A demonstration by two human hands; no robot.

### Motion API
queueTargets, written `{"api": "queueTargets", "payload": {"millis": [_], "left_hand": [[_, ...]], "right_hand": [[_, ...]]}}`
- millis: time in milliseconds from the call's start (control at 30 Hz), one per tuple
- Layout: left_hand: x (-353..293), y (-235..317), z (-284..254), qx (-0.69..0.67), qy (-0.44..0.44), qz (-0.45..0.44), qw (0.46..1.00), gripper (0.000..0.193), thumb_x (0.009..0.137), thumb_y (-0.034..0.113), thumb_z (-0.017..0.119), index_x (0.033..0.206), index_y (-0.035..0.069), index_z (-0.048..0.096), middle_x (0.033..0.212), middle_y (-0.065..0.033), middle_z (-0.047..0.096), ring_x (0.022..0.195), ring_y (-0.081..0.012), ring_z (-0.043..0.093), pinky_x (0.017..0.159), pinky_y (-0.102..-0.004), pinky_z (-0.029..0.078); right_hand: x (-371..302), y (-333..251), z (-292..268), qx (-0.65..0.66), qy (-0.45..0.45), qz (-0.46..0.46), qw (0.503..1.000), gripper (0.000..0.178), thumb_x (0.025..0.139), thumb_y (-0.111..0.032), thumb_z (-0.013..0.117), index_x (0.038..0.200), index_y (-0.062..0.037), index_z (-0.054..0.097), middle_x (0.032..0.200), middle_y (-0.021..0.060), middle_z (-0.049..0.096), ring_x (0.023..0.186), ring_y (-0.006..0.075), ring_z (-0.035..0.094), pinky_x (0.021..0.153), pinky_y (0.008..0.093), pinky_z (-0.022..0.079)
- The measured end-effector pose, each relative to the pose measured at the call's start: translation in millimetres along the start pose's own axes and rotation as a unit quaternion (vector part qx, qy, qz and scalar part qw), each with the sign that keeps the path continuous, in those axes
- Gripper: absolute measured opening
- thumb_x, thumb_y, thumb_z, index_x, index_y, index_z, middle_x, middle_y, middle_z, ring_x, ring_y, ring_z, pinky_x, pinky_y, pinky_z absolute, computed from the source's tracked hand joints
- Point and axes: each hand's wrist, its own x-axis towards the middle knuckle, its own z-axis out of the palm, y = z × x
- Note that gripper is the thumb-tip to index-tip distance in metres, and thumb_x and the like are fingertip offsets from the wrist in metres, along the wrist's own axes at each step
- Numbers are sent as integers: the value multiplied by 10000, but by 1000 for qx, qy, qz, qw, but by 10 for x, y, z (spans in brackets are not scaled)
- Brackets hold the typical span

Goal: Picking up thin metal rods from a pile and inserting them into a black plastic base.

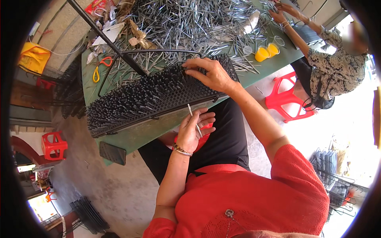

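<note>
Beyond the worktop's [137,133] near edge, with open room over the lap, the left hand [190,133] holds a pale rod [199,130] against its palm, fingers loosely spread. The right hand [216,73] bends over the black perforated board [174,97], its grip unclear. The board lies along that edge, rods crowding its far side, bare holes nearer; a phone [112,153] rests by the left corner.
</note>
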Motion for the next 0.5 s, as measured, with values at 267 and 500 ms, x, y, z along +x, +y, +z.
{"api": "queueTargets", "payload": {"millis": [267, 500], "left_hand": [[3, 29, 40, -2, 2, -8, 1000, 364, 981, 276, 435, 1211, -2, 481, 1145, -183, 583, 1006, -253, 601, 818, -473, 550], [10, 38, 107, 0, -7, -5, 1000, 361, 989, 276, 423, 1196, -10, 495, 1121, -181, 597, 996, -233, 611, 764, -390, 566]], "right_hand": [[-65, 108, 50, -89, 26, -85, 992, 182, 834, -129, 634, 1010, -98, 666, 909, 60, 652, 865, 234, 599, 785, 359, 434], [-9, 52, 53, -146, -32, -129, 980, 217, 836, -82, 621, 1050, -72, 658, 955, 68, 647, 884, 246, 592, 810, 351, 435]]}}
